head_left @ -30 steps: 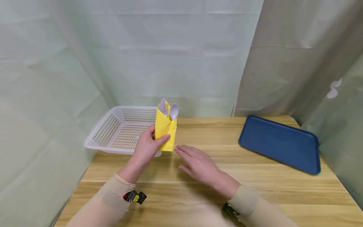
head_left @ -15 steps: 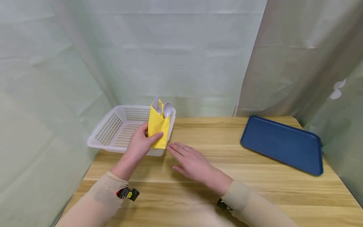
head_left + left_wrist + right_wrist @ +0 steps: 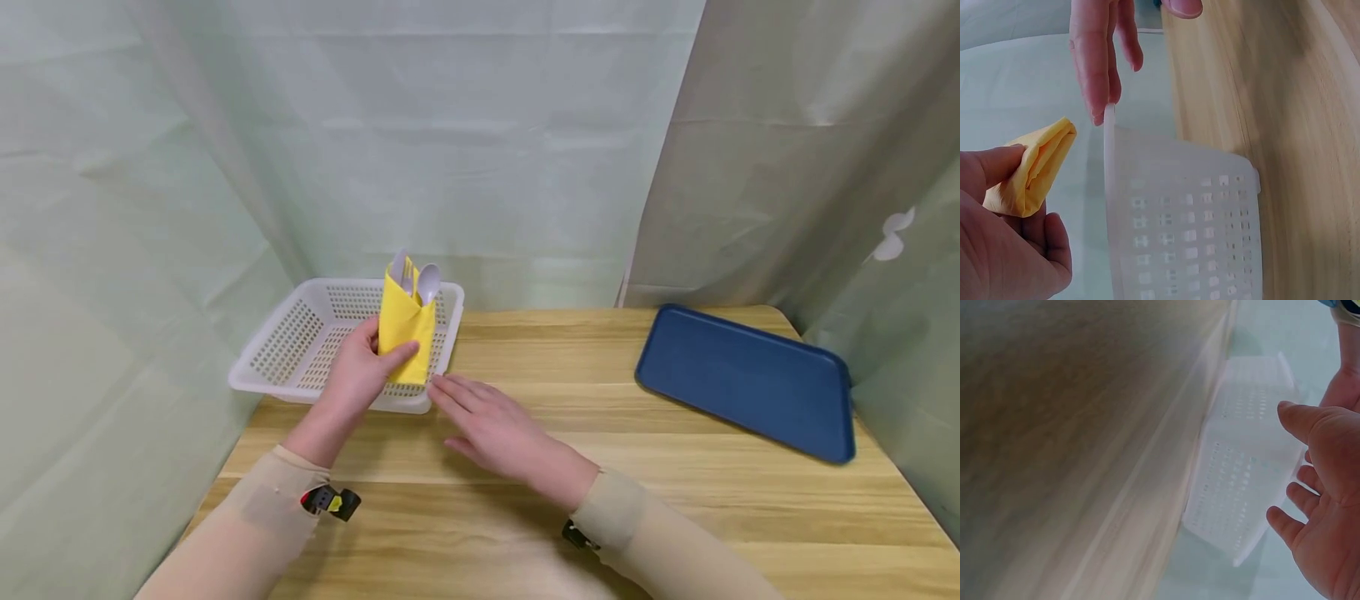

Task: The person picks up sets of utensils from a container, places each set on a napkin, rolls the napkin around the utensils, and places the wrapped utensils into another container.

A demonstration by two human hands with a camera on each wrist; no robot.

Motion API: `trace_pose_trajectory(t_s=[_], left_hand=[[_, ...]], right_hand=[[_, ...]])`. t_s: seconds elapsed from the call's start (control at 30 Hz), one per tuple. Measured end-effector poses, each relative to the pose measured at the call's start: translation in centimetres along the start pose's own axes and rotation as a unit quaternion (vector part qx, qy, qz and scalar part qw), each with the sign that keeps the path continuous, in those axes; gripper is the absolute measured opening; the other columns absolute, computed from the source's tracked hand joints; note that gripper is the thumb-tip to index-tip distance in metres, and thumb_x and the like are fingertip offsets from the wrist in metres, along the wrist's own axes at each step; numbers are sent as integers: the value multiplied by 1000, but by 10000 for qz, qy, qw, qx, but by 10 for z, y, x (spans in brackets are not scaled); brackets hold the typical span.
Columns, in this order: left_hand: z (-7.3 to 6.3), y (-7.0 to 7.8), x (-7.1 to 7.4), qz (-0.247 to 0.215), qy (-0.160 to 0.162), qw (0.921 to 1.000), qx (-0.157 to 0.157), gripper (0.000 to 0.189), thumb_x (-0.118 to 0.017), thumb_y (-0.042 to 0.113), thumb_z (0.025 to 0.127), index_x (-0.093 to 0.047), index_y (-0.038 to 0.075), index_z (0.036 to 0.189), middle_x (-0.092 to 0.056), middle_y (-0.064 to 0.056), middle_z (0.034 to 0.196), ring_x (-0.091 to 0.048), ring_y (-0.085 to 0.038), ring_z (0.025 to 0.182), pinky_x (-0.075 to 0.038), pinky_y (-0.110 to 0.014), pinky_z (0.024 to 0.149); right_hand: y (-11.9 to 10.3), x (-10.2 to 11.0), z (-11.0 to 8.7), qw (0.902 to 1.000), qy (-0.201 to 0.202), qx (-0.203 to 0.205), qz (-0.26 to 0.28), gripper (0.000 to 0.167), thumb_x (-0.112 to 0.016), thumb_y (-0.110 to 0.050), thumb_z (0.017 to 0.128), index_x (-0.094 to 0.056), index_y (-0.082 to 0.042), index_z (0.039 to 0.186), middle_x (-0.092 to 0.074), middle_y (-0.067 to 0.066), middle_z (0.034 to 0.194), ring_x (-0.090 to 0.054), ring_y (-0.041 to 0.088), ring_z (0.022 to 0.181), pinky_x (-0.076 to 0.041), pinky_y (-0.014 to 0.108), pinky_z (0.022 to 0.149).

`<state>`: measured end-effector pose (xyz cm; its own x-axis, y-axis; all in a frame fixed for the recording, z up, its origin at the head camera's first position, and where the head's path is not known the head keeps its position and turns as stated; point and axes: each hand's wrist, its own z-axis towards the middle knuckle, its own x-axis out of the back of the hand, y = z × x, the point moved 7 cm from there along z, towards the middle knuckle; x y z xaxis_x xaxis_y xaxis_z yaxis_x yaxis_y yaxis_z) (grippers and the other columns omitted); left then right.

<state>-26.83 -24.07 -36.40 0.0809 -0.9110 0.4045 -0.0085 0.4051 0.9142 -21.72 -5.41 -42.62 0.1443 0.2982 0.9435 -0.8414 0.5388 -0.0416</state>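
My left hand grips a folded yellow napkin by its lower part, thumb in front. Out of the napkin's top stick a pale spoon, a fork and a knife. The bundle is held upright above the right part of a white plastic basket. In the left wrist view the napkin's folded bottom end shows beside the basket wall. My right hand holds nothing; its fingers are extended, with the tips at the basket's near right corner.
A blue tray lies on the right side of the wooden table. Pale sheets hang behind and at both sides. The basket sits at the table's left, near the hanging sheet.
My left hand has carried the napkin with the cutlery leftward, from the basket's right edge to over the basket. My right hand has shifted left along with it, fingers still extended.
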Motion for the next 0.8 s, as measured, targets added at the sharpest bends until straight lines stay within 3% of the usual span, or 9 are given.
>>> trace_pose_trajectory(t_s=[0.3,0.8], left_hand=[[3,-2,3,-29,-19,10000,-40,55,-79,21,105,-58,5,152,-70,-16,138,-71,-31,117,-63,-31,91],[15,-15,6,327,-12,9994,73,54,-78,21,106,-56,4,153,-68,-16,140,-70,-31,118,-63,-36,94]], right_hand=[[-1,4,7,9998,132,110,-83,81,-79,-41,104,-42,-10,169,-39,9,175,-39,27,161,-27,42,131],[2,2,14,9999,-131,-17,-94,72,-74,-41,107,-47,-12,167,-44,7,172,-41,24,159,-30,40,130]])
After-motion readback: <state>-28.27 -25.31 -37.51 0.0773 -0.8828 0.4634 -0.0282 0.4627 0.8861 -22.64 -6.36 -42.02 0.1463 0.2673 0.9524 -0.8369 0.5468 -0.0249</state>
